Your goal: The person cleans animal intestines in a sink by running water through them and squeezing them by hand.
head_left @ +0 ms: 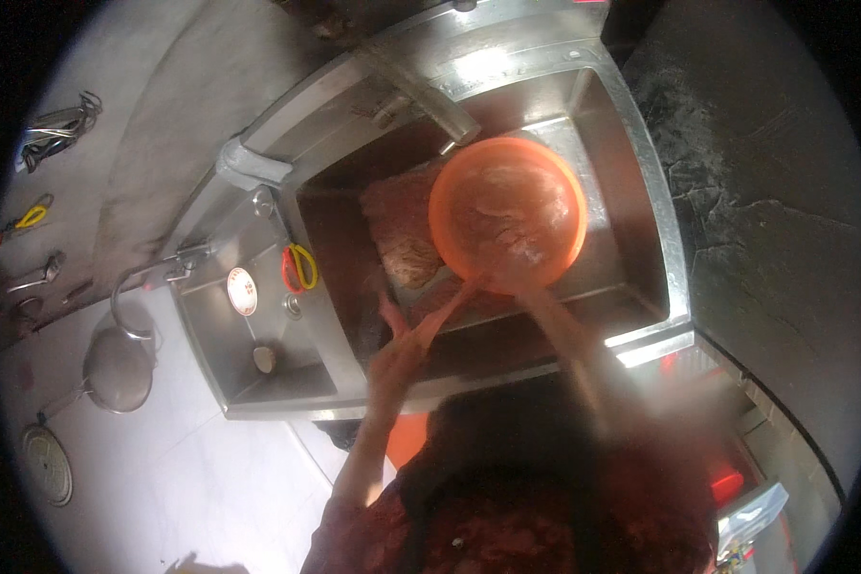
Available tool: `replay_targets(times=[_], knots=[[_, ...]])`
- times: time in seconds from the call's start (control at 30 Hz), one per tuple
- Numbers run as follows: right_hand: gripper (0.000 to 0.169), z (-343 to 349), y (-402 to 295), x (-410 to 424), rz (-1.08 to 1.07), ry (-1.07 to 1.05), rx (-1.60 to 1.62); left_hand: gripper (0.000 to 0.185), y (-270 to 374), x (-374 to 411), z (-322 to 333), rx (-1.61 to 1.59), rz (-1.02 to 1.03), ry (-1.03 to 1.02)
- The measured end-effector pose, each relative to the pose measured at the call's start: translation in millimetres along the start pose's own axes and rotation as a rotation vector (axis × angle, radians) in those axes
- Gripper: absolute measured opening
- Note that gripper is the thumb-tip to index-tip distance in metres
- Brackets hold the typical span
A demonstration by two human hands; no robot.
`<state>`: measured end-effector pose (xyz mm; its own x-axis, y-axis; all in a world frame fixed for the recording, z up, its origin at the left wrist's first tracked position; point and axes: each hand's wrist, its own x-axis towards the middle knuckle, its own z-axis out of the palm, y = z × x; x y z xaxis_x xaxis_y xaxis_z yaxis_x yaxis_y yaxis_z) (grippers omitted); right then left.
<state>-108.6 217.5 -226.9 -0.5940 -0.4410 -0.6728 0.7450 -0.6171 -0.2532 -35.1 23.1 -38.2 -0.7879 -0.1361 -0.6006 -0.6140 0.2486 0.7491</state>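
Note:
An orange plastic bowl (pixel 578 215) stands in the large basin of a stainless steel sink (pixel 635 237), under the tap. Cloudy liquid and something indistinct, perhaps meat, fill it. Slabs of what looks like raw meat (pixel 402 208) lie in the basin left of the bowl and partly behind it. My left hand (pixel 416 330) is by the bowl's near left edge, thumb spread from the fingers; whether the fingertips touch the rim is unclear. My right hand (pixel 520 276) reaches over the near rim into the bowl, blurred, its fingers hidden.
A metal tap (pixel 448 115) juts over the basin near the bowl. The small left basin (pixel 222 344) holds red-and-yellow-handled scissors (pixel 301 268) at its edge and a round disc with writing (pixel 242 291). A grey cloth (pixel 251 165) hangs on the back rim. A strainer (pixel 118 369) is farther left.

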Motion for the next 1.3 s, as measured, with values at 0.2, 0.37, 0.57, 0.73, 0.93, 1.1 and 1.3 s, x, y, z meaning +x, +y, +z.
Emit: replay_targets(times=[0.2, 0.37, 0.57, 0.73, 0.93, 1.1, 1.3], knots=[[0.027, 62, 63, -26, 0.113, -0.157, 0.091, 0.037, -40, 48, 48, 0.131, -0.034, -0.092], [0.023, 52, 58, 15, 0.204, -0.058, 0.270, 0.029, -31, 23, 30, 0.031, 0.188, -0.272], [0.025, -10, 41, 64, 0.011, 0.200, 0.437, 0.033, 50, -30, 39, 1.142, 0.177, 0.061], [0.019, -19, 15, 48, -0.480, 0.170, -0.329, 0.014, 7, -67, -31, 1.172, 0.685, 0.326], [0.020, -111, -21, 93, -0.377, 0.342, -0.276, 0.042, 7, -105, -97, -0.194, 0.345, 0.260], [0.020, -153, -46, 113, -0.327, 0.527, 0.297, 0.045, 9, -103, -115, 0.768, 0.464, 0.653], [0.015, -92, -39, 71, -0.244, 0.056, 0.354, 0.030, -15, -38, -72, 0.035, -0.012, 0.258]])
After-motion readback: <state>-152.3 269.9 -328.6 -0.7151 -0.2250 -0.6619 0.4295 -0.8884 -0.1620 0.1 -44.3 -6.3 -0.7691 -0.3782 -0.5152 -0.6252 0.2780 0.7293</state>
